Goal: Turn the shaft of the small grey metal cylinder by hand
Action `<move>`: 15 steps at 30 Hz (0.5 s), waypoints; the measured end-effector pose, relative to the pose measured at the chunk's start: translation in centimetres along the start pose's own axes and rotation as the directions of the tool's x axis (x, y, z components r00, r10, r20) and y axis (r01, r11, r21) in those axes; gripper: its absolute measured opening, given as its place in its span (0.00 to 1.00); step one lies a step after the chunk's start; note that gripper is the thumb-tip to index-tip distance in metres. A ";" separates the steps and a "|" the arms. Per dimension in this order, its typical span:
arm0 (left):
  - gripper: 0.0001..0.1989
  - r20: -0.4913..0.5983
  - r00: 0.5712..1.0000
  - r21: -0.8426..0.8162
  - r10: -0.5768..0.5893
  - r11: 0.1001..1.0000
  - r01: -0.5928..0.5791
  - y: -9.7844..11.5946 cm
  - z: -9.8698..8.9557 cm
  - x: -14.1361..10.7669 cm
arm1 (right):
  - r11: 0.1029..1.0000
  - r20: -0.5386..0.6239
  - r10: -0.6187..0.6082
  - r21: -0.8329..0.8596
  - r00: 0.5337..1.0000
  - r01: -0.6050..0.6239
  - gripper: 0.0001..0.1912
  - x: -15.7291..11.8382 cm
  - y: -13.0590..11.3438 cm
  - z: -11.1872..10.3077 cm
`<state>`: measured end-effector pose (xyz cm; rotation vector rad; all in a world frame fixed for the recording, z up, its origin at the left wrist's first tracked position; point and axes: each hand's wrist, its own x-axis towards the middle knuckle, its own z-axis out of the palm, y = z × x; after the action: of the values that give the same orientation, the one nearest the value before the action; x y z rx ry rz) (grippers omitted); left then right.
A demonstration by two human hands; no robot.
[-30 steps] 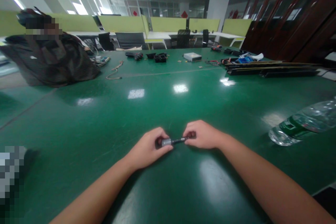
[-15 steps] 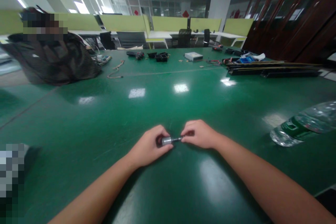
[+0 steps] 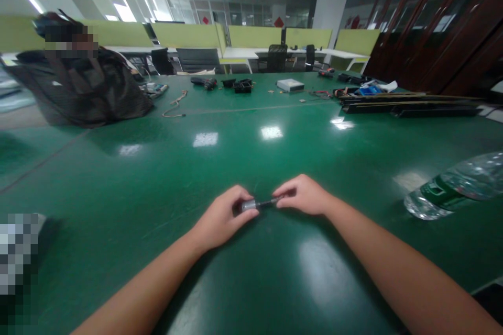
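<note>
My left hand (image 3: 225, 219) is closed round a small silver cylinder (image 3: 248, 205), gripping it between thumb and fingers just over the table. A thin dark rod (image 3: 267, 202) runs from the cylinder's right side toward my right hand. The exact kind of this object is too small to make out. My right hand (image 3: 304, 196) pinches the far end of the rod between thumb and fingertips. Both forearms come in from the bottom corners, above the green tabletop (image 3: 220, 277).
A clear water bottle (image 3: 444, 191) lies on its side at the right. Far left stands a big dark bag (image 3: 90, 84). Along the back are a white box (image 3: 290, 85), black parts (image 3: 242, 86), a cord (image 3: 175, 107) and long black strips (image 3: 412, 104). A blurred-out object (image 3: 19, 251) sits at the left edge.
My right hand has shifted slightly right and up, away from my left hand, and more of the thin rod shows between them. My left hand stays nearly in place.
</note>
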<state>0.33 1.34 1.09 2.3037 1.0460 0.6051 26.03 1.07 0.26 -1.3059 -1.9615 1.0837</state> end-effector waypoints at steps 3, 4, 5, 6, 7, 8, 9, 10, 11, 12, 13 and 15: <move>0.10 0.003 1.000 0.002 0.028 1.000 -0.028 0.1 0.2 -0.1 | 0.992 0.000 -0.101 -0.075 0.995 0.101 0.12 0.2 -0.5 1.5; 0.10 0.004 0.999 0.004 0.041 0.999 -0.041 0.1 0.3 -0.1 | 0.978 0.013 -0.170 -0.120 0.985 0.170 0.11 0.2 -0.7 1.9; 0.10 0.005 0.999 0.007 0.051 0.999 -0.051 0.1 0.4 -0.1 | 0.958 0.020 -0.230 -0.173 0.973 0.230 0.11 0.3 -0.8 2.3; 0.10 0.005 0.998 0.012 0.056 0.998 -0.056 0.1 0.4 -0.1 | 0.934 0.027 -0.282 -0.223 0.959 0.281 0.10 0.3 -0.9 2.7; 0.11 0.004 0.998 0.018 0.055 0.998 -0.055 0.2 0.5 -0.1 | 0.908 0.031 -0.322 -0.271 0.946 0.318 0.10 0.4 -0.9 2.9; 0.12 0.003 0.999 0.025 0.050 0.998 -0.050 0.2 0.5 -0.1 | 0.887 0.029 -0.350 -0.312 0.936 0.341 0.09 0.4 -0.9 3.0; 0.13 0.003 0.999 0.032 0.044 0.998 -0.045 0.3 0.4 0.0 | 0.870 0.027 -0.369 -0.343 0.929 0.355 0.09 0.4 -0.8 3.0; 0.13 0.007 0.999 0.036 0.043 0.998 -0.043 0.4 0.4 0.0 | 0.858 0.025 -0.382 -0.363 0.924 0.364 0.09 0.4 -0.8 3.0; 0.12 0.015 0.999 0.038 0.045 0.998 -0.045 0.5 0.4 0.1 | 0.850 0.024 -0.392 -0.374 0.920 0.372 0.09 0.4 -0.7 3.0; 0.11 0.023 0.999 0.039 0.047 0.998 -0.048 0.5 0.3 0.1 | 0.846 0.024 -0.398 -0.378 0.917 0.377 0.08 0.4 -0.7 2.9; 0.10 0.028 0.998 0.041 0.049 0.998 -0.050 0.6 0.3 0.1 | 0.845 0.024 -0.401 -0.376 0.916 0.380 0.08 0.3 -0.6 2.9; 0.09 0.029 0.999 0.044 0.046 0.998 -0.047 0.7 0.3 0.2 | 0.846 0.028 -0.401 -0.373 0.916 0.382 0.08 0.3 -0.6 2.9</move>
<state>0.95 1.02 1.34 2.3743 1.0055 0.5715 23.34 0.24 -0.73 -1.0203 -2.3375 0.4886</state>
